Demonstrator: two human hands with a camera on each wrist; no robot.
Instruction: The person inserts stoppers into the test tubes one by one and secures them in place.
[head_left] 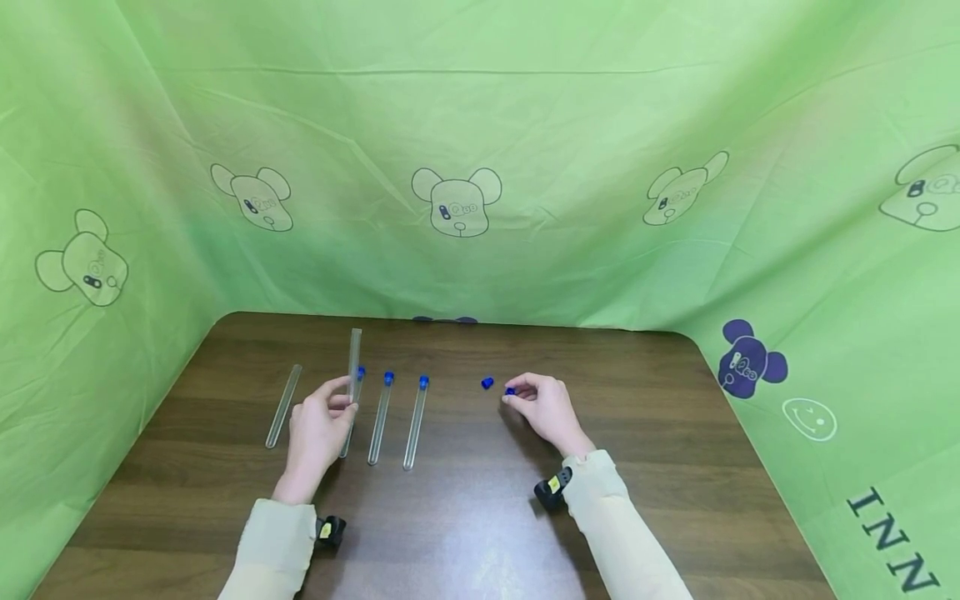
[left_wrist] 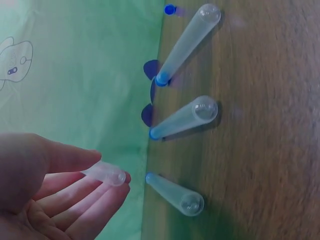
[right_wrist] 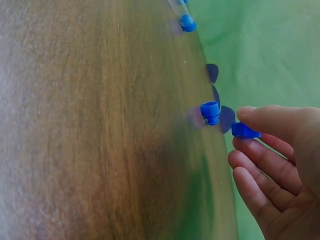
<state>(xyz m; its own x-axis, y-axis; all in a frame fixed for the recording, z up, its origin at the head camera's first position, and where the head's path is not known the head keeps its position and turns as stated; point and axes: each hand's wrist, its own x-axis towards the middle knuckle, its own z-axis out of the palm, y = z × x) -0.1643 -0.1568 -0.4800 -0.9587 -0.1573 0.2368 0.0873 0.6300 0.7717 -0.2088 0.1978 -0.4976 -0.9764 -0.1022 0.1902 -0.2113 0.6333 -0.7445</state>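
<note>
An uncapped clear test tube (head_left: 355, 354) stands nearly upright in my left hand (head_left: 318, 425), pinched between thumb and fingers; in the left wrist view its rounded end (left_wrist: 117, 177) points toward the camera. My right hand (head_left: 549, 408) pinches a small blue cap (right_wrist: 245, 131) between thumb and forefinger. Another blue cap (head_left: 487, 383) lies on the table just left of that hand. Beside the left hand are several tubes with blue caps, among them a capped tube (head_left: 380, 421) and the rightmost capped tube (head_left: 415, 425). One capped tube is partly hidden behind the left hand.
Left of the left hand lies an uncapped tube (head_left: 284, 407) on the brown wooden table (head_left: 465, 517). A green printed curtain (head_left: 465, 275) hangs along the table's back and both sides. Each wrist wears a small black camera (head_left: 553, 490).
</note>
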